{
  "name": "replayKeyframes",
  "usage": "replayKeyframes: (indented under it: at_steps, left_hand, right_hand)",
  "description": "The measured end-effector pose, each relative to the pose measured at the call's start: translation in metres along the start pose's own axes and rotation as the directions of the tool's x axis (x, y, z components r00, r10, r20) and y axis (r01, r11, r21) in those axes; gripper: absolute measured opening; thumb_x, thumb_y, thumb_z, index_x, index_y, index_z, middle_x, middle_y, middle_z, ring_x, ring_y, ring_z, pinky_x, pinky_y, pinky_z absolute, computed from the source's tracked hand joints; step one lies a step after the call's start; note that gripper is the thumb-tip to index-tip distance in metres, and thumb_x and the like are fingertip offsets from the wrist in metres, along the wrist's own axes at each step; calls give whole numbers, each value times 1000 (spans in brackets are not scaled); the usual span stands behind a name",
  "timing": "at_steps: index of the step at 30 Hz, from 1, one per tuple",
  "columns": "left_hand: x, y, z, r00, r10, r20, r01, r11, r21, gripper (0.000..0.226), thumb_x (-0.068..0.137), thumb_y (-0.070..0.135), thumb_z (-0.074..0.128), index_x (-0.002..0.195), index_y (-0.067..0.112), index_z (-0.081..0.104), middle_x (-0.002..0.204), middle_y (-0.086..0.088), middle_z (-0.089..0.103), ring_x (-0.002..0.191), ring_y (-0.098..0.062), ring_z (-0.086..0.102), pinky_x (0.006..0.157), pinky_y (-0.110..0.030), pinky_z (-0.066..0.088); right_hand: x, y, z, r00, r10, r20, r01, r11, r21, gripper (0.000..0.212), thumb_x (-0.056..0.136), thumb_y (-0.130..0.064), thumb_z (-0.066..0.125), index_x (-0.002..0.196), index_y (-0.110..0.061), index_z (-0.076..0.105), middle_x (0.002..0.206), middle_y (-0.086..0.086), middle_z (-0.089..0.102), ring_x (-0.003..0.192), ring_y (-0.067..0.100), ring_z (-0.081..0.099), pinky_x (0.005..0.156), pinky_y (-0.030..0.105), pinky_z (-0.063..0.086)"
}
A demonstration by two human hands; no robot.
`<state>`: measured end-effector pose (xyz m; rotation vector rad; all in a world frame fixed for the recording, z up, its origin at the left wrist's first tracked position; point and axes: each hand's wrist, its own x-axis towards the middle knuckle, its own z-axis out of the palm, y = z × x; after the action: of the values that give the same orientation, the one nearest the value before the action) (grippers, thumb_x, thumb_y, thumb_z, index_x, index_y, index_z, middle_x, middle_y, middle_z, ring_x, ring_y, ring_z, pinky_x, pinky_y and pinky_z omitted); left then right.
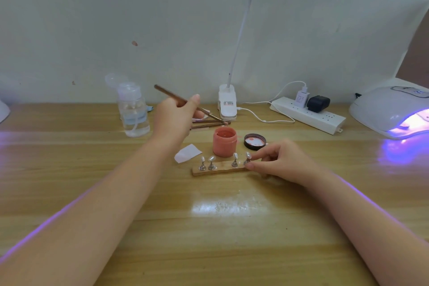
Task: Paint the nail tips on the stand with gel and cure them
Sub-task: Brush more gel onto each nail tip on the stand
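While both forearms reach out over the wooden surface (232, 227), I see my right hand (282, 160) resting at the right end of the wooden stand (220, 169), its fingers (251, 165) curled and pinching the rightmost metal holder with its nail tip (248, 156). Three more nail tips stand on the strip: two close together at the left (207, 160) and one right of centre (235, 157). Just behind the stand sits the open pink gel jar (224, 140), with its black lid (254, 141) lying upturned beside it on the right and a scrap of white paper (187, 153) to the left. My left hand (175, 118) is raised beyond the jar, fingers clamped around a brown brush (171, 94) whose tip slants down toward the jar. Further back are spare brushes (209, 124), a clear pump bottle (133, 109), a clip lamp (228, 102), a power strip (308, 115), and at far right the curing lamp (392, 109) glowing purple.
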<state>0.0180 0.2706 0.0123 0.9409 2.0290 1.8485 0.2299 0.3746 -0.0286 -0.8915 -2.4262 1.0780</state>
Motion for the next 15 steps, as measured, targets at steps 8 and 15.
replayKeyframes:
  at_steps: [8, 15]
  left_hand:
    - [3, -10, 0, 980, -191, -51, 177, 965, -194, 17, 95, 26, 57, 83, 14, 61, 61, 3, 72, 39, -4, 45, 37, -17, 38]
    - [2, -17, -3, 966, -252, -58, 235, 949, -210, 17, 94, 21, 55, 81, 10, 60, 58, 4, 71, 38, -3, 49, 39, -18, 43]
  right_hand:
    - [-2, 0, 8, 994, -59, -91, 57, 998, -23, 7, 79, -37, 77, 74, -32, 77, 63, -3, 70, 62, 11, 61, 69, 35, 52]
    - [0, 3, 13, 981, -100, -167, 76, 987, -145, 11, 78, -36, 76, 71, -28, 75, 65, -1, 68, 60, 10, 55, 63, 35, 49]
